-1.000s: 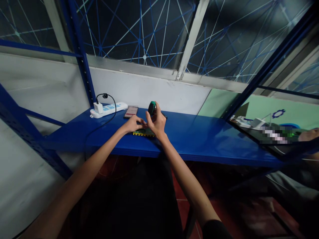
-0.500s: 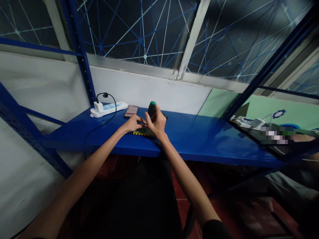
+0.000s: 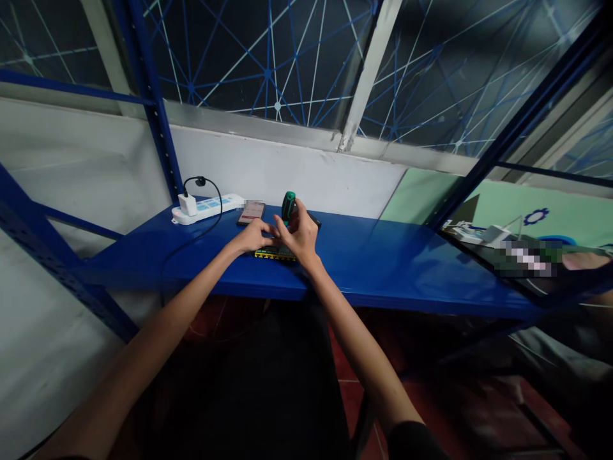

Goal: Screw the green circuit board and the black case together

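A screwdriver (image 3: 288,206) with a green and black handle stands nearly upright at the middle of the table. My right hand (image 3: 301,236) is closed round it, fingers along the handle's right side. Close on the left, my left hand (image 3: 256,235) has its fingers brought together by the screwdriver's lower end. What those fingertips pinch is hidden. Beneath both hands lies a green circuit board (image 3: 274,254) with a yellow row of ports along its front edge; the hands cover most of it. The screwdriver's tip cannot be seen.
Behind my left hand lies a phone (image 3: 251,213) beside a white power strip (image 3: 208,209) with a plugged-in charger and black cable (image 3: 221,198). A dark object (image 3: 313,219) shows behind my right hand. Blue shelf posts (image 3: 160,137) frame the blue table (image 3: 378,255). Another person's hand (image 3: 587,260) is at far right.
The screwdriver handle has turned slightly, showing more green, and leans a little to the left. Both hands keep nearly the same place over the board.
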A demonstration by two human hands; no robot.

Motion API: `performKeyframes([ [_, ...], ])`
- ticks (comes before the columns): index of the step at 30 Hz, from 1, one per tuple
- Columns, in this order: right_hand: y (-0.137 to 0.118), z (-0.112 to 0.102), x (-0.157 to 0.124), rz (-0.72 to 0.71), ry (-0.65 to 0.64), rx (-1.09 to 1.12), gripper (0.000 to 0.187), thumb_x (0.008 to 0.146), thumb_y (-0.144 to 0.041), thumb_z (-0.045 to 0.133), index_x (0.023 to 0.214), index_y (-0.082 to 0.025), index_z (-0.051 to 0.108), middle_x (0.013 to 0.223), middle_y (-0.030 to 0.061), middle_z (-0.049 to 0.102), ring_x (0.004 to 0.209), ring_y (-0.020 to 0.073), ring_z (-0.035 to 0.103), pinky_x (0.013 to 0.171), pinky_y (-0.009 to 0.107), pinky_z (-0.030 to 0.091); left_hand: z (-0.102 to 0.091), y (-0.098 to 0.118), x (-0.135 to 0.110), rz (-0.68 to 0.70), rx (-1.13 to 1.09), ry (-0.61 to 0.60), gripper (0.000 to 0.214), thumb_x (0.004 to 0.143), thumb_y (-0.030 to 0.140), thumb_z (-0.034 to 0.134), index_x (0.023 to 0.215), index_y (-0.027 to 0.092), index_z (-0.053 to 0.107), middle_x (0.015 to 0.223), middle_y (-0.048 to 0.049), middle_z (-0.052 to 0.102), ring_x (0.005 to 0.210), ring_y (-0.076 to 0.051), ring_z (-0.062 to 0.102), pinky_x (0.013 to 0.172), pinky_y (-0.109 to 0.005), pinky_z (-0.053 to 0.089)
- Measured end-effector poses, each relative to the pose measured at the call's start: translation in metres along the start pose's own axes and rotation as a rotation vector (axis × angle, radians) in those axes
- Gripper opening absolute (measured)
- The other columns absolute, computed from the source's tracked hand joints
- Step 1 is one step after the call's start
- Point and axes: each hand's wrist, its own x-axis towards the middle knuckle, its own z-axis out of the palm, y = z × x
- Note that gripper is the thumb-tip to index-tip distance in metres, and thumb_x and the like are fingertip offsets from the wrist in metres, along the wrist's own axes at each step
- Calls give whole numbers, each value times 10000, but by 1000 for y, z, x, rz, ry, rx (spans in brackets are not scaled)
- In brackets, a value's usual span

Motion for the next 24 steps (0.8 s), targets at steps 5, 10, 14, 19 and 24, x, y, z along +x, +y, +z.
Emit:
performKeyframes([
  [5,-1,-1,0,-1,-12,47,603,925,-396,405,1468,-139,352,817,43,686,552,131,589,621,298,499,-2,0,1,12,17,-43,280,665,371,784,759,108,767,829,-98,765,816,-242,696,839,-346,525],
  [10,0,1,-1,24,-8,40,707,909,-418,471,1529,-161,249,742,21,666,576,151,596,605,304,493,-2,4,-1,8,58,-24,307,667,391,774,793,111,768,833,-86,764,824,-247,697,839,-352,520],
  [14,1,-1,-2,29,-15,16,781,892,-475,521,1538,-165,213,761,29,670,577,162,584,597,322,495,-1,6,-2,-4,40,-13,297,660,381,783,792,116,769,850,-84,763,825,-243,698,832,-345,527],
  [19,-2,-6,-3,15,-25,31,683,930,-389,429,1536,-156,217,742,22,663,571,152,587,615,318,502,-2,6,-1,5,15,-53,315,657,390,793,805,112,776,818,-88,762,819,-241,698,836,-337,522],
  [24,-1,-3,-2,10,-11,47,721,927,-392,425,1550,-133,170,725,21,652,556,153,583,595,315,492,-2,6,-2,-18,57,-65,312,664,372,775,820,101,775,822,-89,764,779,-241,696,790,-331,519],
])
